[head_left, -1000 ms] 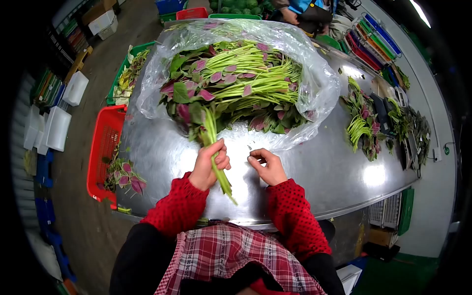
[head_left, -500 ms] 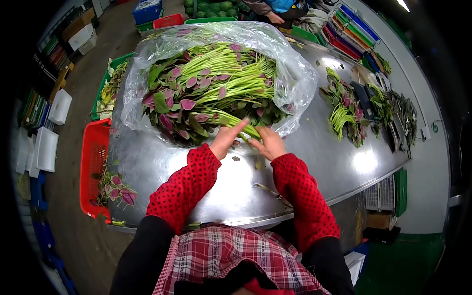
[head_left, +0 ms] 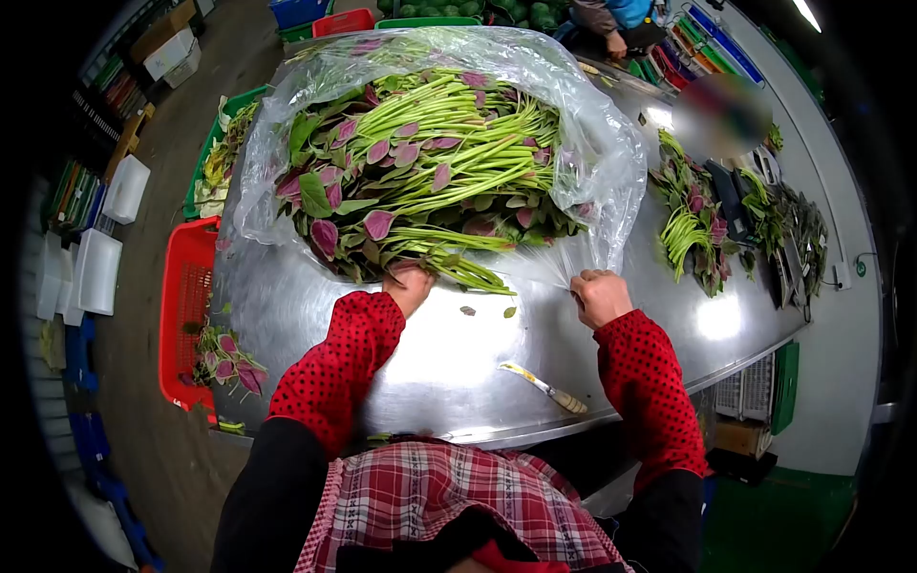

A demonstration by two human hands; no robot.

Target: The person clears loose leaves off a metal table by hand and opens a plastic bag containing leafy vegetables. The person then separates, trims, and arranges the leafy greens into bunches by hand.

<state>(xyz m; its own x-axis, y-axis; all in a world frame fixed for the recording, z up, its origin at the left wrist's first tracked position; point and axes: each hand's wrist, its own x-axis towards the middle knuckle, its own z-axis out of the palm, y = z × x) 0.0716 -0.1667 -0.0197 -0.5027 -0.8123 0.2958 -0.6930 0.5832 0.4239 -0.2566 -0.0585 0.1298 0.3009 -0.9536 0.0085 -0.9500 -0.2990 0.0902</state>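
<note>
A big clear plastic bag [head_left: 619, 162] lies wide open on the metal table, heaped with amaranth greens [head_left: 449, 162] with pale green stems and purple-green leaves. My right hand [head_left: 602, 298] is closed on the bag's near right edge, and the film stretches taut from it toward the heap. At the heap's near left edge is my left hand [head_left: 409, 289], its fingers curled in under the leaves; what they grip is hidden. A small bunch of stems [head_left: 468, 270] sticks out between the two hands. A knife [head_left: 544, 387] rests on the table nearer to me.
On the left, a red crate [head_left: 183, 315] stands by loose leaves, with a green crate [head_left: 205, 162] behind. More bunches of greens [head_left: 693, 224] lie on the right of the metal table [head_left: 458, 363]. At the back, another person's hand [head_left: 616, 45] shows near stacked crates.
Both hands have let go of the stems between them and moved apart. My right hand has gone right and taken the bag's edge; my left has shifted left. The knife is now uncovered.
</note>
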